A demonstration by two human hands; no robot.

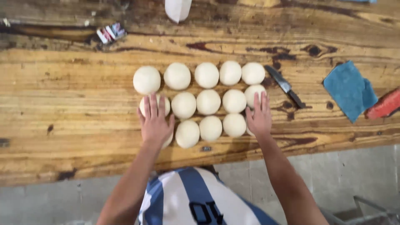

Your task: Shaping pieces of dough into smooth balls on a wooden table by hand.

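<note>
Top-down view: left hand (155, 123) and right hand (259, 118), both spread flat w/ fingers straight, rest on the outer ends of three rows of pale dough balls (208, 102) on a wooden bench (62, 91); best w/ light, even palm pressure so none squash.

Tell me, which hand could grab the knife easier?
The right hand, probably. The knife lies on the wooden table just up and to the right of it, while the left hand rests on the far side of the dough balls.
</note>
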